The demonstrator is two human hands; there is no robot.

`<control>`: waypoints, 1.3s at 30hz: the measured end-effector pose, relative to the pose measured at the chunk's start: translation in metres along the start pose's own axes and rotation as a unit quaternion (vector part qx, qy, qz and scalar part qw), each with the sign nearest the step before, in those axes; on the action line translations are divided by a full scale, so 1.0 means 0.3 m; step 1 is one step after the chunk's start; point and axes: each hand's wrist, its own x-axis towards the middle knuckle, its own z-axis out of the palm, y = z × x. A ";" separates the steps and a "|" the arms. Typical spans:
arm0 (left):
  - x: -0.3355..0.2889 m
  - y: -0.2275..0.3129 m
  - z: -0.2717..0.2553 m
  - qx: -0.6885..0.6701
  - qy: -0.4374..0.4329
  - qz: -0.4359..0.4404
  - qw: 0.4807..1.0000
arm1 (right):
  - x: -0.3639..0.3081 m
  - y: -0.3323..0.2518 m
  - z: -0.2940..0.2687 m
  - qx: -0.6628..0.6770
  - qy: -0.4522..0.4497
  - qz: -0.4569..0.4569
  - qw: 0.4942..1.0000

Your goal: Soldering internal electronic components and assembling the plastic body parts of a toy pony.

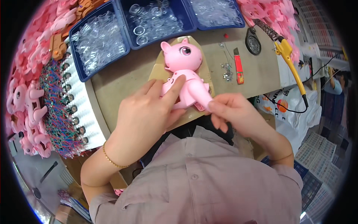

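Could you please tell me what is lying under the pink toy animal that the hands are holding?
A tan cardboard piece lies under the pink toy animal on the workbench. The left hand and right hand hide its near end.

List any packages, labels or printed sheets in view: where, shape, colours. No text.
White plastic bag: right of the bench, crumpled, orange-red round mark, dark print.
Label on red utility knife: bench right of the pink toy, small yellow patch.
Printed grid sheets: lower right, white, fine rows.
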 end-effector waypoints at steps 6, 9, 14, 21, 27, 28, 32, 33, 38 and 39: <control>0.026 0.025 0.007 0.052 0.017 -0.003 0.999 | 0.011 0.077 0.089 0.080 -0.026 -0.072 0.994; 0.032 0.024 0.011 0.068 0.033 0.007 0.997 | -0.015 0.026 0.002 -0.081 -0.065 0.009 0.995; 0.027 0.041 0.009 0.048 0.050 -0.011 0.998 | 0.137 -0.165 -0.023 -0.380 0.202 -0.411 0.804; 0.020 0.028 0.065 0.116 0.056 0.023 0.991 | 0.407 -0.230 0.055 -0.467 0.229 -0.436 0.735; 0.015 -0.005 0.045 -0.065 0.116 0.023 0.991 | 0.424 -0.214 -0.010 -0.241 0.151 -0.397 0.872; 0.009 -0.011 0.036 -0.062 0.121 0.030 0.990 | 0.401 -0.212 -0.031 -0.243 0.158 -0.402 0.869; 0.006 -0.021 0.016 -0.115 0.054 -0.033 0.991 | 0.293 -0.161 -0.078 -0.227 0.245 -0.279 0.901; 0.006 -0.016 0.014 -0.104 0.047 -0.048 0.992 | 0.265 -0.151 -0.052 -0.327 0.237 -0.289 0.868; -0.029 0.006 0.046 -0.065 0.069 -0.016 0.995 | 0.223 -0.118 -0.027 -0.308 0.189 -0.326 0.874; -0.044 0.021 0.059 -0.080 0.143 -0.004 0.986 | 0.208 -0.117 -0.013 -0.305 0.189 -0.328 0.874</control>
